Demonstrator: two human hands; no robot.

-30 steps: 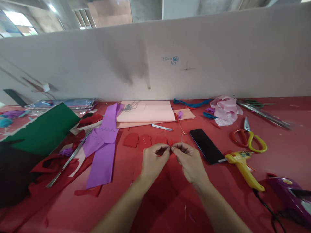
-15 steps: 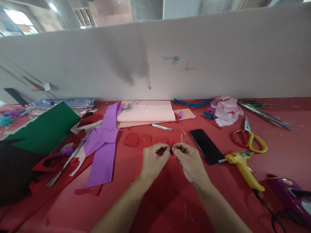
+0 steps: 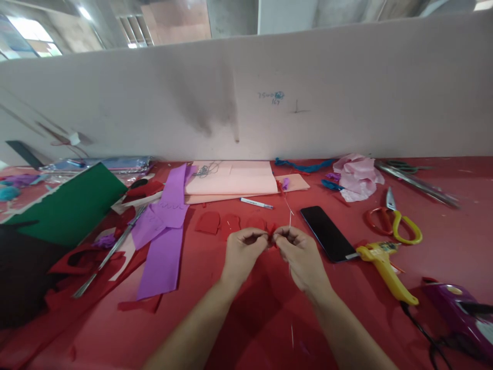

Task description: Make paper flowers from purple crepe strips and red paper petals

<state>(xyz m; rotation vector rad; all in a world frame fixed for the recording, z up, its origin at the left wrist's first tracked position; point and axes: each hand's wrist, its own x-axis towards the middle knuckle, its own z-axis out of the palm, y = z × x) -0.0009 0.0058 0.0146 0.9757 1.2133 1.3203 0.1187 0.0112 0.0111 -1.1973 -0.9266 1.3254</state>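
While both hands close at the fingertips, you pinch a small red fabric piece [image 3: 271,228] between left hand [image 3: 243,252] and right hand [image 3: 302,257], neither clearly nearer; its long axis hidden. Thin white stick [image 3: 290,220] at right hand, pointing away from you. Flat red cut-outs [image 3: 208,222] lie beyond left.

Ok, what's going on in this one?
A person's left hand and right hand meet over a red table, pinching a small red piece between their fingertips. A thin pale stick sticks up from the right hand. Flat red shapes lie just beyond the left hand. The phone, glue gun and scissors rest to the right, untouched.
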